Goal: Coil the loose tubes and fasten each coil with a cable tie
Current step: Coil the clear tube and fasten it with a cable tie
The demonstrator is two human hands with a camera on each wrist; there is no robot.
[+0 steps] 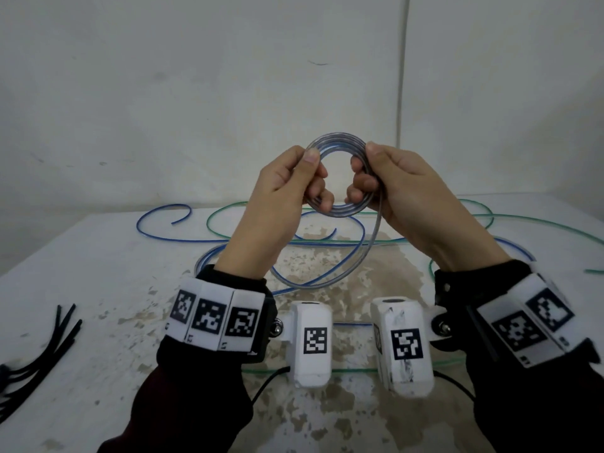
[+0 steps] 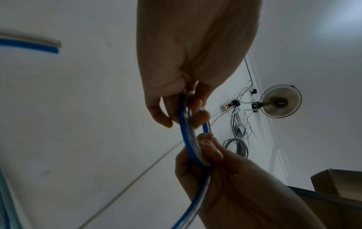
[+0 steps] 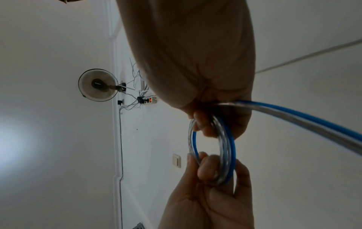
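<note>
A small coil of clear tube with a blue stripe is held up above the table between both hands. My left hand pinches the coil's left side with thumb and curled fingers. My right hand grips its right side. The tube's uncoiled tail drops from the right hand to a wide loop on the table. In the left wrist view the left hand and right hand hold the coil. In the right wrist view the right hand and left hand hold the coil.
A loose blue tube and a loose green tube sprawl across the far part of the stained white table. Several black cable ties lie at the left edge. A white wall stands close behind the table.
</note>
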